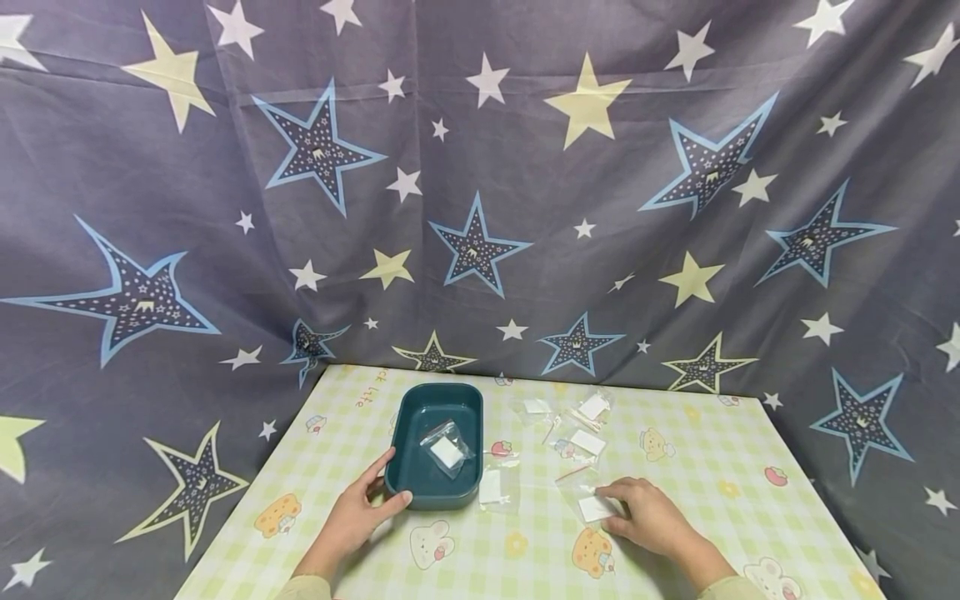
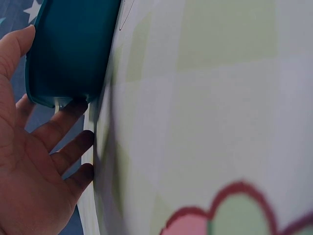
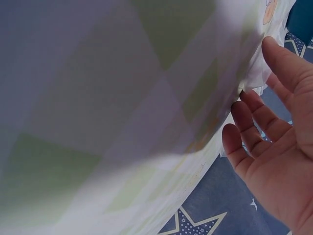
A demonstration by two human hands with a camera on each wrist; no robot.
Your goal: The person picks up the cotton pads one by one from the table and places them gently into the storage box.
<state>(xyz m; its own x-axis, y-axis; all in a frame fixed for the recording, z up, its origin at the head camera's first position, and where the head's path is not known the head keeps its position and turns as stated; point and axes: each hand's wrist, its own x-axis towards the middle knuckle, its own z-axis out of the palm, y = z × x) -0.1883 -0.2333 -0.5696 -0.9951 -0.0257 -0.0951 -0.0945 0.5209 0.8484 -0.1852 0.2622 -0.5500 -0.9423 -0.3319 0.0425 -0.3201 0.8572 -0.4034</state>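
Observation:
A teal tray [image 1: 442,498] sits on the checked tablecloth [image 1: 525,558] with one small clear bag [image 1: 447,450] holding a white square inside it. My left hand [image 1: 367,504] is at the tray's near-left corner, thumb on the front wall and fingers along the left side. In the left wrist view the left hand [image 2: 44,142] has fairly straight fingers touching the tray [image 2: 68,49]. My right hand [image 1: 648,512] rests flat on the table, fingertips on another bag with a white square [image 1: 592,504]. In the right wrist view the right hand [image 3: 274,147] has its fingers extended against that bag [image 3: 257,73].
Several more clear bags lie loose between the tray and the table's middle: one [image 1: 498,487] beside the tray's right wall, others further back [image 1: 585,442] [image 1: 594,406] [image 1: 536,407]. A star-patterned cloth [image 1: 480,208] hangs behind and around the table.

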